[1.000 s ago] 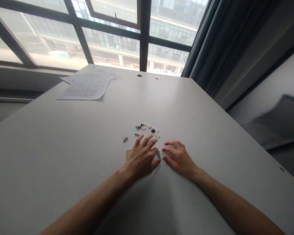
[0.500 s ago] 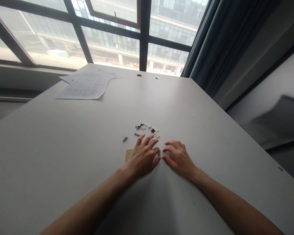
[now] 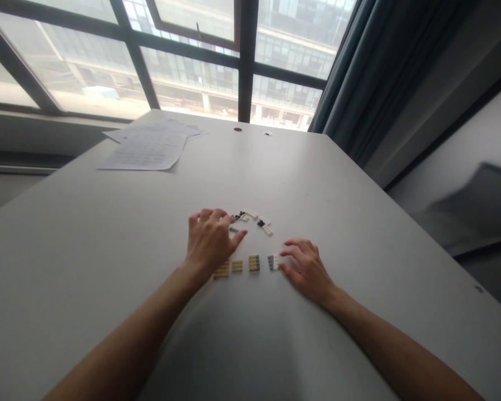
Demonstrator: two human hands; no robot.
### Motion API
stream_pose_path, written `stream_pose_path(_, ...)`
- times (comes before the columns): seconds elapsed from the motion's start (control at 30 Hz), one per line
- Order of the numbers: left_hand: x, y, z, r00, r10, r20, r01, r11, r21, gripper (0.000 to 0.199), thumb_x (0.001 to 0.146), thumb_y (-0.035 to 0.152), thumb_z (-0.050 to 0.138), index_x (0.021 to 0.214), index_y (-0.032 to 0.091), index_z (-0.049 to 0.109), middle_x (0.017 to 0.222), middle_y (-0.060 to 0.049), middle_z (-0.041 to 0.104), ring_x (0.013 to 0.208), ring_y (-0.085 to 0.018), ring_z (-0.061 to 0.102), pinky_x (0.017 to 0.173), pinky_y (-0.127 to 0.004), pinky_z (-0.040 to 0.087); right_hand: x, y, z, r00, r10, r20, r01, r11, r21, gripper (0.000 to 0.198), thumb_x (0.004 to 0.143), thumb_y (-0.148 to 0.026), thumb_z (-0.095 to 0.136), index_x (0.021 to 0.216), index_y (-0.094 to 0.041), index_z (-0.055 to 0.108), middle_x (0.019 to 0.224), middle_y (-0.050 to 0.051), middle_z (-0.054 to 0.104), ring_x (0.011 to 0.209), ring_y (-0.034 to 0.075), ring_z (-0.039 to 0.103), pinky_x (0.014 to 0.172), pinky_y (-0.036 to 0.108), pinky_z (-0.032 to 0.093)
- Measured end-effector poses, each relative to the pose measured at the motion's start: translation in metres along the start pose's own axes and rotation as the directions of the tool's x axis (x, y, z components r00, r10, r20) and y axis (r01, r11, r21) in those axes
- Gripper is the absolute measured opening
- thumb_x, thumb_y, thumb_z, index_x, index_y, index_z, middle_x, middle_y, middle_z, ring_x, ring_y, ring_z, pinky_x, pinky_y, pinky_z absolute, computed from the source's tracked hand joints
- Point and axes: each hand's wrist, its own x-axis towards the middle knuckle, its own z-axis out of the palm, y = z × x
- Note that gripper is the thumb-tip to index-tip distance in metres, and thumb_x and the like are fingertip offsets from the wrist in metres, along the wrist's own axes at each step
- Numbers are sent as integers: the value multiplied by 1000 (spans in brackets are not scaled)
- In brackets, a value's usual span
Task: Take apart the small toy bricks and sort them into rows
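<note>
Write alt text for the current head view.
A person's left hand, thumb spread, is close to a small grey brick on a white table; the right hand is beside a grey-and-white piece in a row with tan bricks. Papers lie farther back, toward a window.

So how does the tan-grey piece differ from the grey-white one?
Colour: the tan-grey piece is mostly tan, with grey along its right side; the grey-white piece is grey on the left, white on the right.
Place: the grey-white piece lies by the fingertips of the right hand, while the tan-grey piece lies farther from it.
Both lie on the white table.
</note>
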Motion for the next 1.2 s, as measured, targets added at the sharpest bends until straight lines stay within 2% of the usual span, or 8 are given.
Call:
stream_pose_path(0.13,5,-6,5,996,-59,72,51,993,108,40,81,52,54,82,16,71,93,-15,66,98,-34,51,89,-52,31,0,0,0,1000,8,-2,-8,1000,9,12,84,-26,62,95,-23,64,116,8,59,112,26,49,96,47,37)
stream_pose_path(0.3,6,3,13,994,-73,76,56,978,203,38,84,47,49,79,17,71,93,-14,66,96,-32,52,92,-50,28,0,1,0,1000,17,-5,-17,1000,13,11,85,-28,61,95,-23,64,115,8,59,111,26,50,96,47,37)
stream_pose_path(0.57,6,-4,13,988,-104,112,83,981,172,35,83,48,50,82,20,72,93,-12,68,93,-31,53,84,-47,33,0,2,0,1000,26,-4,-26,999,23,11,84,-27,62,95,-24,64,116,7,59,112,26,49,97,47,36)
stream_pose_path(0.73,6,-7,10,992,-85,92,70,985,155,34,83,45,52,78,18,72,93,-12,67,94,-32,52,87,-50,32,1,2,0,999,33,-2,-33,999,29,11,84,-27,62,94,-24,64,115,7,59,112,26,49,98,47,36)
stream_pose_path(0.87,4,6,2,994,50,98,-49,999,-9,27,82,43,58,85,19,72,97,-10,67,98,-30,52,90,-50,33,0,1,0,999,35,0,-35,999,30,12,84,-27,62,95,-23,64,116,7,59,112,26,49,97,47,36)
stream_pose_path(1.0,-5,33,-9,945,296,141,-270,946,-179,21,78,42,66,82,22,71,98,-5,66,101,-27,52,97,-48,31,0,1,0,1000,23,-8,-23,999,33,13,84,-26,63,96,-23,64,116,7,59,113,25,49,98,46,35)
stream_pose_path(1.1,-12,48,-11,907,384,175,-353,918,-183,21,75,41,69,81,21,70,97,-5,65,101,-27,52,99,-48,31,-1,0,-1,1000,-4,-1,4,999,37,14,84,-26,63,98,-23,65,116,7,59,113,25,49,98,44,36)
stream_pose_path(1.2,-15,53,-8,894,400,201,-380,915,-132,24,75,42,69,80,19,70,96,-7,64,102,-28,51,101,-49,30,-1,-1,-2,999,-44,10,43,999,22,16,84,-25,64,99,-24,66,116,6,59,113,24,49,98,43,36)
